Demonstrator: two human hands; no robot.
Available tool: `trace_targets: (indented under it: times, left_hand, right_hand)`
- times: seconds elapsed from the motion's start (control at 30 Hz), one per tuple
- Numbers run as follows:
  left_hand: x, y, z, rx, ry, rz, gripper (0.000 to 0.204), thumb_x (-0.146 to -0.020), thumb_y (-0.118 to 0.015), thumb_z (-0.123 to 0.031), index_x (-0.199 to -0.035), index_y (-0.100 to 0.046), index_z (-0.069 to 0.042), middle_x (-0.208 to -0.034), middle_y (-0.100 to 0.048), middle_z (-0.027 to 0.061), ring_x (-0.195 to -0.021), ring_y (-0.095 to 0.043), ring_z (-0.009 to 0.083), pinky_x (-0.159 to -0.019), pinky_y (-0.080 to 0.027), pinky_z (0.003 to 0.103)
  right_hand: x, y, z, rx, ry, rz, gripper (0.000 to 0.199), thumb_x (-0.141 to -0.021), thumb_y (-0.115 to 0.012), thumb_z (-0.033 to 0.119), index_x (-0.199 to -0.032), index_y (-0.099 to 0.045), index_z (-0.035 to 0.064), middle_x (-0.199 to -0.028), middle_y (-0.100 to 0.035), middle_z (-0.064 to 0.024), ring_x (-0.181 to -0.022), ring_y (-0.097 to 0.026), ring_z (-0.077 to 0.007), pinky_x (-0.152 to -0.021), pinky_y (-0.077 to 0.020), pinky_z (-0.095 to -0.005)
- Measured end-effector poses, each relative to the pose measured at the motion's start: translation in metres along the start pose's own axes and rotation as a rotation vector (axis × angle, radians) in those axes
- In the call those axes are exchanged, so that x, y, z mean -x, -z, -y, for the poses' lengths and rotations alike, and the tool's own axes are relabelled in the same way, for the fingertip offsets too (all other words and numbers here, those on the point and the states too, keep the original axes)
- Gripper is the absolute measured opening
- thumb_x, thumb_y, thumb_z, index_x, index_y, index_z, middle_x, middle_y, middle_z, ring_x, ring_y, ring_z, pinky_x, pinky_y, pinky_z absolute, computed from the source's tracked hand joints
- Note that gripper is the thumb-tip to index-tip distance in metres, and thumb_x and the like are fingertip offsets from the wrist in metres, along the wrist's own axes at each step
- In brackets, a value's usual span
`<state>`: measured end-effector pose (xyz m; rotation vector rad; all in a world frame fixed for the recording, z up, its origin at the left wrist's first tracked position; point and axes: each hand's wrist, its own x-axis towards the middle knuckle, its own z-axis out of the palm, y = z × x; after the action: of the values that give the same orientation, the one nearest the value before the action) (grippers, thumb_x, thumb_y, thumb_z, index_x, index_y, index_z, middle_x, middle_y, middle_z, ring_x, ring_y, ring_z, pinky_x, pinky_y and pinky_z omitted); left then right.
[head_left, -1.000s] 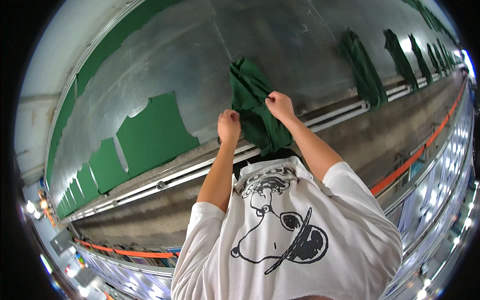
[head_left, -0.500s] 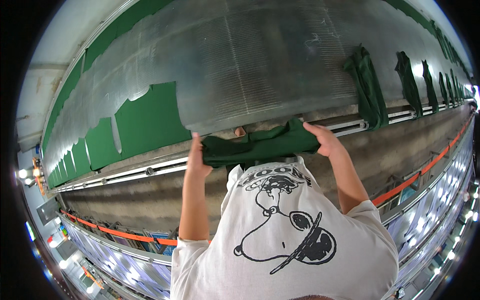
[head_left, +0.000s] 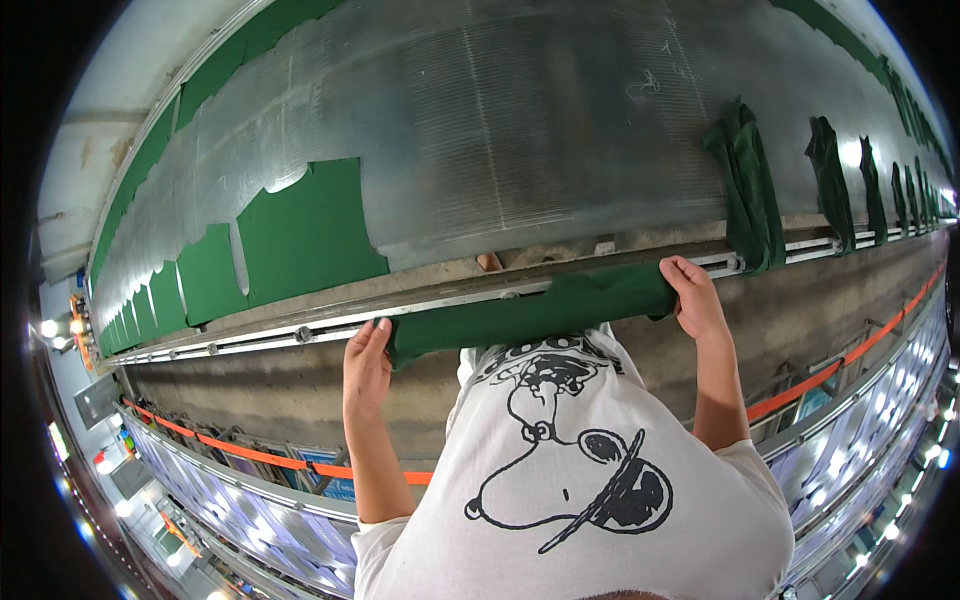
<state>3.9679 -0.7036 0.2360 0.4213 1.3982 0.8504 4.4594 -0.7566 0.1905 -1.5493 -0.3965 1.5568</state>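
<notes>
A dark green fabric piece (head_left: 530,306) is stretched sideways in front of my shirt, near the front edge of a long grey table (head_left: 560,150). My left hand (head_left: 368,362) pinches its left end between thumb and fingers. At the opposite end, my right hand (head_left: 692,296) grips the upper right corner. The cloth hangs fairly smooth between them, with its lower part out of sight.
Flat green panels (head_left: 305,232) lie along the table on the left. Bunched green pieces (head_left: 748,190) drape over the edge on the right. A metal rail (head_left: 250,338) runs along the front; behind me are an orange bar (head_left: 235,457) and shiny tables (head_left: 262,508).
My hands have moved farther apart, drawing the bunched green fabric out straighter and wider. My left hand has gone from open-looking fingers beside the cloth to a clear pinch on it.
</notes>
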Motion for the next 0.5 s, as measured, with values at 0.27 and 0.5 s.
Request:
trace_targets:
  times: [0.27, 0.5]
  left_hand:
    - [-0.091, -0.055, -0.061, 0.038, -0.37, -0.165, 0.014, -0.101, -0.067, -0.017, -0.09, -0.063, -0.009, -0.086, -0.062, -0.0055, -0.079, -0.056, 0.0038, -0.07, -0.046, 0.022]
    - [-0.15, -0.069, -0.094, 0.191, -0.63, -0.044, 0.007, -0.101, -0.061, -0.009, -0.094, -0.063, -0.007, -0.083, -0.061, -0.0056, -0.075, -0.054, 0.0044, -0.069, -0.045, 0.022]
  right_hand:
    - [-0.071, -0.035, 0.059, 0.001, 0.3, -0.084, 0.015, -0.102, -0.067, 0.018, -0.102, -0.068, 0.0021, -0.089, -0.061, 0.0044, -0.083, -0.053, -0.004, -0.076, -0.0431, -0.0224]
    - [-0.111, -0.061, 0.087, 0.092, 0.577, -0.244, 0.019, -0.102, -0.068, 0.02, -0.105, -0.07, 0.0012, -0.088, -0.06, 0.0057, -0.084, -0.051, -0.0037, -0.078, -0.0411, -0.0202]
